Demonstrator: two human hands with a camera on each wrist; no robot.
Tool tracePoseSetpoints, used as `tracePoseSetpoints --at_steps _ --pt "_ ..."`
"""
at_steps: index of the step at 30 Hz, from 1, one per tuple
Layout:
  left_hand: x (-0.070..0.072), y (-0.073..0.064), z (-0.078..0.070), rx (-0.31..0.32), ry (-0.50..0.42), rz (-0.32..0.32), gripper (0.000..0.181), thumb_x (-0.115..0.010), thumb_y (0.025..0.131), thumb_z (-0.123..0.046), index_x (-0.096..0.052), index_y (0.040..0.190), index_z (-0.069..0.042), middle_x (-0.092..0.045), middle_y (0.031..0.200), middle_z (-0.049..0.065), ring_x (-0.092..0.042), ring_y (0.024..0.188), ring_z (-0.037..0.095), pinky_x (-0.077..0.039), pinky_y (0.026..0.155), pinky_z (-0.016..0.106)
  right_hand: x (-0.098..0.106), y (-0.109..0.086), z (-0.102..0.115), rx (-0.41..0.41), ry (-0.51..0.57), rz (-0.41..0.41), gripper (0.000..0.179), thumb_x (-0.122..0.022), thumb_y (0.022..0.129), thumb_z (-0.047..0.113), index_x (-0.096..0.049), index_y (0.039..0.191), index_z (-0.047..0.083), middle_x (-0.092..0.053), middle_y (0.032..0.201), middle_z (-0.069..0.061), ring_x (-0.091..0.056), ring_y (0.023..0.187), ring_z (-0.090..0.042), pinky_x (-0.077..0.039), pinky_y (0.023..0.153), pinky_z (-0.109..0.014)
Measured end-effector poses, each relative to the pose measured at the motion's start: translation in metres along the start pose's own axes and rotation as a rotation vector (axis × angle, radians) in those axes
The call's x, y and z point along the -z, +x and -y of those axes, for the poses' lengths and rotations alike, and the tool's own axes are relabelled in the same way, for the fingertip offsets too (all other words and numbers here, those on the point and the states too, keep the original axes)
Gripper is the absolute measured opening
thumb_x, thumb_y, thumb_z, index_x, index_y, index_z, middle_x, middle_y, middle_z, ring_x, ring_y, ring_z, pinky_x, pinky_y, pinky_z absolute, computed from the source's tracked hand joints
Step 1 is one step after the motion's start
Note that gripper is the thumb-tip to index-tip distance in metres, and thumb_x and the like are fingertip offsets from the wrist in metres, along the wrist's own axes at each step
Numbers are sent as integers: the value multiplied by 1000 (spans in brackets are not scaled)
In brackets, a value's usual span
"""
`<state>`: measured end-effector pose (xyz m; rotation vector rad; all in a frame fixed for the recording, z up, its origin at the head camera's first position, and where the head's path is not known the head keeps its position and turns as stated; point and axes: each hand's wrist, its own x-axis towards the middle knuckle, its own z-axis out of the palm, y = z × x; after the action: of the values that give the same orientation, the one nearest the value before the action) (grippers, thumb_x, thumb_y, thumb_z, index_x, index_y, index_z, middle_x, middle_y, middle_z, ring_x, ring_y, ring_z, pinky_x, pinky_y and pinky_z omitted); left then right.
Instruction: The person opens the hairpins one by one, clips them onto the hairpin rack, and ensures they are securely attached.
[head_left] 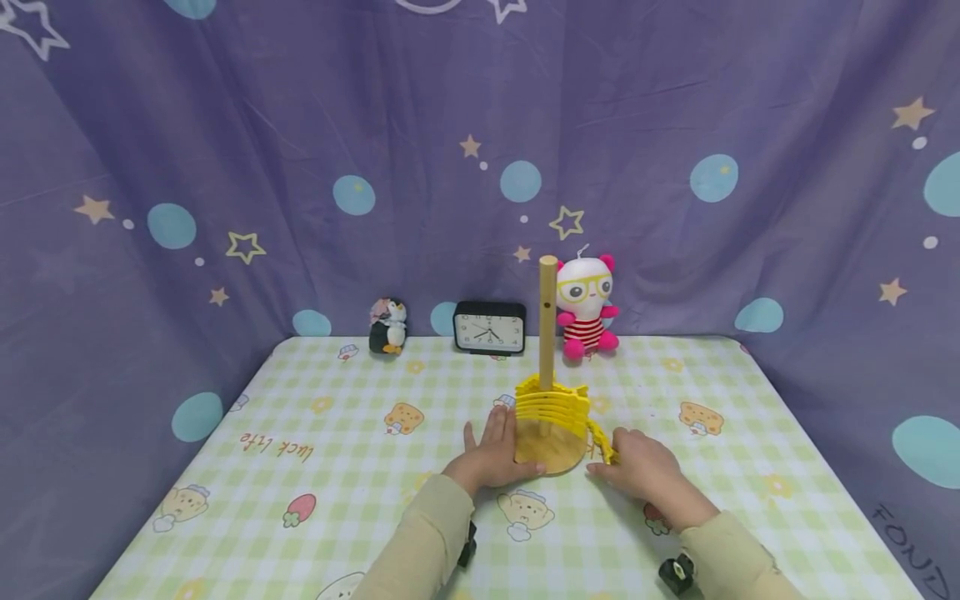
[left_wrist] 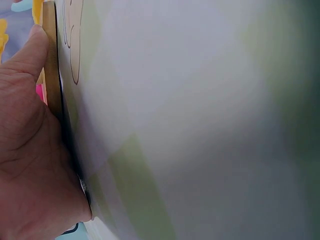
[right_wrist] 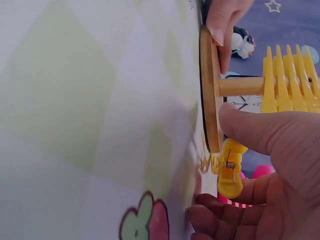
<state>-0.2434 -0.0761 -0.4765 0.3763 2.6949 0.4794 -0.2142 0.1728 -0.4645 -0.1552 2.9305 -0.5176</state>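
Observation:
A wooden stand has a round base and an upright dowel. Around the dowel sits a yellow slatted plastic piece, whose pointed ends show in the right wrist view. My left hand rests on the left of the base, fingers straight, thumb along its front edge. To the right, a yellow strand of plastic clips hangs down towards my right hand. The fingers of that hand curl around the yellow clip, which shows a small metal spring; its thumb lies near the base edge.
Behind the stand, along the back of the table, are a penguin toy, a black-framed clock and a pink and white plush toy. A checked cloth covers the table. A purple curtain hangs at the back and sides.

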Motion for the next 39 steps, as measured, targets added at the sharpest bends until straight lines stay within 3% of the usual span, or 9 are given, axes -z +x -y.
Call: tracePoseSetpoints --at_steps 11,16,19,23,30,39 --pt "-9 13 8 6 8 4 114 -53 83 -75 2 157 -7 13 161 9 15 148 21 16 111 57 14 -8 -15 -17 80 -75 39 -74 85 35 -54 96 3 -50 70 -4 -44 62 -20 -35 54 -32" --pt "-11 15 8 10 14 8 114 -53 83 -74 3 157 -8 14 161 8 15 147 20 17 111 57 20 -13 -26 5 123 -147 36 -72 88 27 -58 106 -1 -62 82 -8 -54 70 -22 -46 63 -39" --pt "-9 15 7 16 19 17 114 -52 83 -75 4 157 -8 15 161 8 16 147 19 17 111 56 25 -15 -31 37 136 -191 38 -71 90 23 -60 114 -4 -68 96 -16 -63 82 -29 -51 73 -48" --pt "-8 12 6 17 19 14 113 -52 83 -74 3 157 -8 15 161 8 15 147 19 17 111 57 31 -20 -38 75 148 -238 39 -69 92 20 -59 121 -4 -67 107 -23 -65 87 -34 -51 75 -51" --pt "-8 11 7 9 15 0 114 -54 83 -73 2 157 -6 13 162 10 14 148 21 16 111 58 44 -28 -42 142 138 -340 36 -68 92 17 -61 121 -3 -66 108 -23 -64 79 -30 -50 73 -52" --pt "-8 11 6 21 17 8 113 -53 84 -73 2 157 -7 13 161 10 14 148 21 15 111 58 57 -30 -43 297 96 -521 34 -72 87 11 -66 118 0 -69 109 -21 -66 93 -38 -51 78 -54"
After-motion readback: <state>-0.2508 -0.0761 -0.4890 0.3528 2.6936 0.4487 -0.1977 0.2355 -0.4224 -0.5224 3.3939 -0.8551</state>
